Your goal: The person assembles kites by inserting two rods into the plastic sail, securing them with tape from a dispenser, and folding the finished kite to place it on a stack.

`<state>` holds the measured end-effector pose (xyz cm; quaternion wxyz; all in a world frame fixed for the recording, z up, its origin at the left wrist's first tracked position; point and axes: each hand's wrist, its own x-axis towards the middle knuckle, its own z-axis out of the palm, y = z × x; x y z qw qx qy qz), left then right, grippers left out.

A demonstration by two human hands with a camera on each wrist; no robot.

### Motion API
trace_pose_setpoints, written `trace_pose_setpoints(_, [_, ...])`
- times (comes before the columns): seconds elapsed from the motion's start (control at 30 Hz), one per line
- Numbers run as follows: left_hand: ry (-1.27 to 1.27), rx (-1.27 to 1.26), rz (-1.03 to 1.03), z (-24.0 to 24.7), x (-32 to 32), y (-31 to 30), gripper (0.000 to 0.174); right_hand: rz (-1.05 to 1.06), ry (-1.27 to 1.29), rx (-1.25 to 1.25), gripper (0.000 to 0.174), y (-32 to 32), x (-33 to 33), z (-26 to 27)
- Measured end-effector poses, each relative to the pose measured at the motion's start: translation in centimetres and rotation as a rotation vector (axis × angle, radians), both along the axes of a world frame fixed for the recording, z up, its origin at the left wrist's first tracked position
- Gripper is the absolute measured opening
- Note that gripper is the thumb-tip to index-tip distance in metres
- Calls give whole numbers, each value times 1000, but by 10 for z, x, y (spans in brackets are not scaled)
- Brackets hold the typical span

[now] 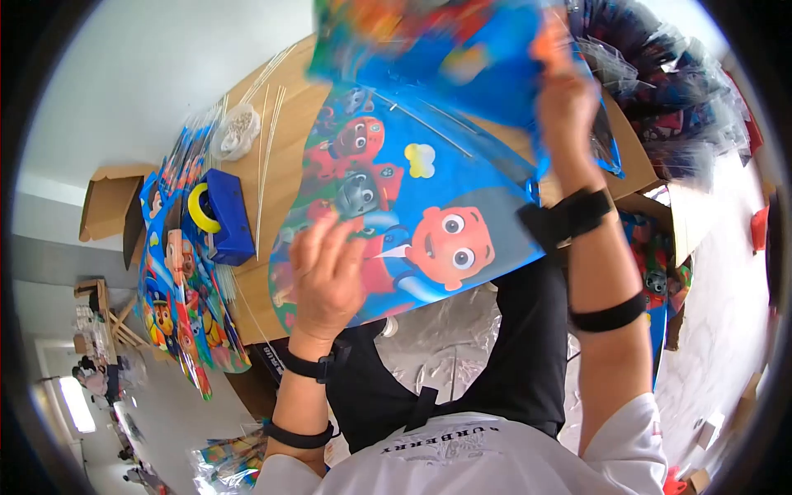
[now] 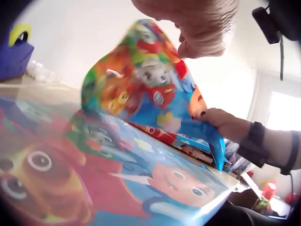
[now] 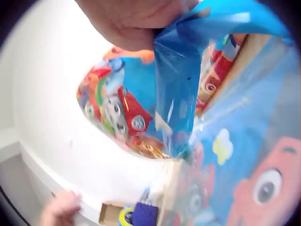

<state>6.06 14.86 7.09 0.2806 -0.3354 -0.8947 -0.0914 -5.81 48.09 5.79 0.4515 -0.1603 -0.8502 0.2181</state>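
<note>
Pale walls around a wooden tabletop (image 1: 289, 132), its near edge at the person's knees. Right arm stretched forward, wrist banded in black; right hand (image 1: 569, 107) blurred in the head view, fingers closed on the blue edge of a raised printed sheet (image 1: 437, 49). That sheet hangs to the left of the right hand, hiding the far part of the tabletop. Left arm bent, nearer the body; left hand (image 1: 326, 268) held above a second, flat printed sheet (image 1: 421, 214), fingers loosely bent, nothing in them. Flat sheet lies under the left hand and runs rightward, its cartoon face right of that hand. To the left hand's left and farther out: blue tape dispenser (image 1: 235, 216) with yellow roll (image 1: 200, 210), thin white sticks (image 1: 268, 157), clear tub (image 1: 238, 132) of small white pieces. Farther left, more printed sheets (image 1: 177, 280) drape over the tabletop's side; cardboard box (image 1: 115, 206) behind. Right of the right hand: heaped clear plastic packets (image 1: 660, 91).
</note>
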Motion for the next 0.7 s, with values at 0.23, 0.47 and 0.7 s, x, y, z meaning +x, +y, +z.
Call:
trace_pose_setpoints(0.23, [-345,-74,-41,-53,1,-15,25,-396,253,349,30,99,10,95])
trace_pose_setpoints(0.47, [-572,63,124,-56,-29,-9,32,-44,-503,521,43,141,-7,-38])
trace_pose_setpoints(0.7, [-307,135,677,-80,-130,-118,31,246,-861,110,45,99,17,-47])
